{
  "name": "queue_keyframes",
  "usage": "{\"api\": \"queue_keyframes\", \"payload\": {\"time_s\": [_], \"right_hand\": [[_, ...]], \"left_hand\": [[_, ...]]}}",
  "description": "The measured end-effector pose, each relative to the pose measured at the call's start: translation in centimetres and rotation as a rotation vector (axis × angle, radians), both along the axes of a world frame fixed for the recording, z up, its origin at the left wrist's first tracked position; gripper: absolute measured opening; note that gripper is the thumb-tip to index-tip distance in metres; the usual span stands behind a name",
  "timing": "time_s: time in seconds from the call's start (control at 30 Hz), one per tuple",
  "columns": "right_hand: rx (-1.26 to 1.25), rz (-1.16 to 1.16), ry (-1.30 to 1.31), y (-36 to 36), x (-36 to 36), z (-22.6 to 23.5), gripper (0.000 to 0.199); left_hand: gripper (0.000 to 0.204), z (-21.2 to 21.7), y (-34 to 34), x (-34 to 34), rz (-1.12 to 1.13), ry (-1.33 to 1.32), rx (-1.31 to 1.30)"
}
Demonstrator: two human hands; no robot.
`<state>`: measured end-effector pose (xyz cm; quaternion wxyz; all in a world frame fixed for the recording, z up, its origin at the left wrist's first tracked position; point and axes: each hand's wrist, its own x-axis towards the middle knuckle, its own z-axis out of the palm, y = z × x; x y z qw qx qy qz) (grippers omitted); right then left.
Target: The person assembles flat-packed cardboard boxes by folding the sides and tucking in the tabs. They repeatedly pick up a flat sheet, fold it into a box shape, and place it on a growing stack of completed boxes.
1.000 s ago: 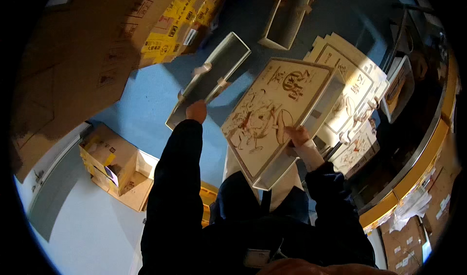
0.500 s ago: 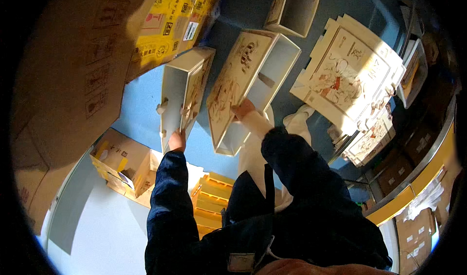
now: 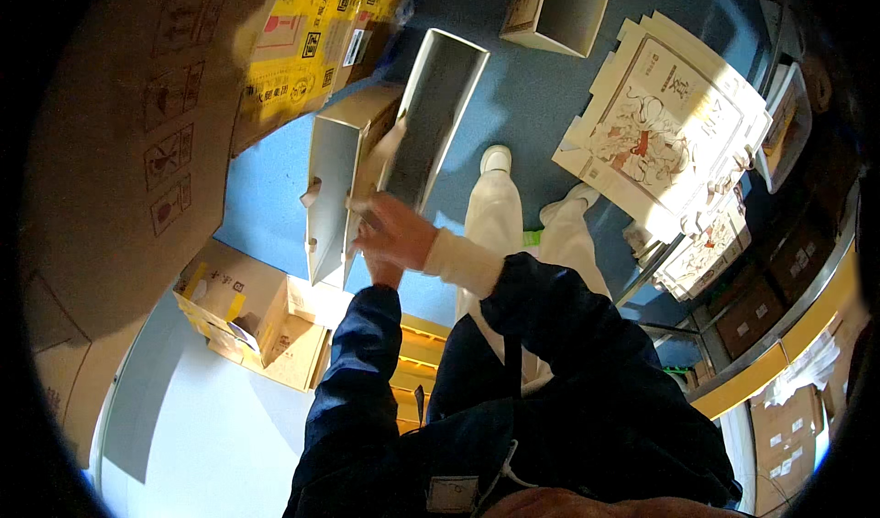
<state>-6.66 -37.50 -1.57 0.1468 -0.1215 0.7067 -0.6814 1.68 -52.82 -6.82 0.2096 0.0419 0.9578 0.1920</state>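
Head view shows the right hand (image 3: 396,234) clasped on the near end of a long white box tray (image 3: 431,119), held out over the blue floor (image 3: 513,105), apparently to fit it against the folded box (image 3: 335,188). The left hand (image 3: 380,275) lies mostly hidden beneath; I cannot tell its grip, though it seems to steady that box from below.

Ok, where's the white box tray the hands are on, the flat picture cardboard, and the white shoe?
white box tray (image 3: 440,105), head view, on its grey inner floor.
flat picture cardboard (image 3: 665,128), head view, on the printed drawing in its middle.
white shoe (image 3: 496,159), head view, on its toe.
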Motion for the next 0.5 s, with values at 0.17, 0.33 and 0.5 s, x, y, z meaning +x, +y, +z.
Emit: {"api": "queue_keyframes", "payload": {"time_s": [0.17, 0.33, 0.5], "right_hand": [[0.262, 0.184, -0.072, -0.4, -4.5, 3.1, 0.053], [0.392, 0.342, -0.326, 2.7, -4.5, -0.6, 0.028], [1.064, 0.369, 0.028, 9.1, -4.6, -7.3, 0.022]], "left_hand": [[0.045, -2.3, -0.2, -3.4, 0.008, -0.093, 0.047], [0.032, -3.0, -0.4, -2.9, 0.049, -0.129, 0.077], [0.015, -2.0, 2.8, -1.6, 0.034, -0.066, 0.015]]}}
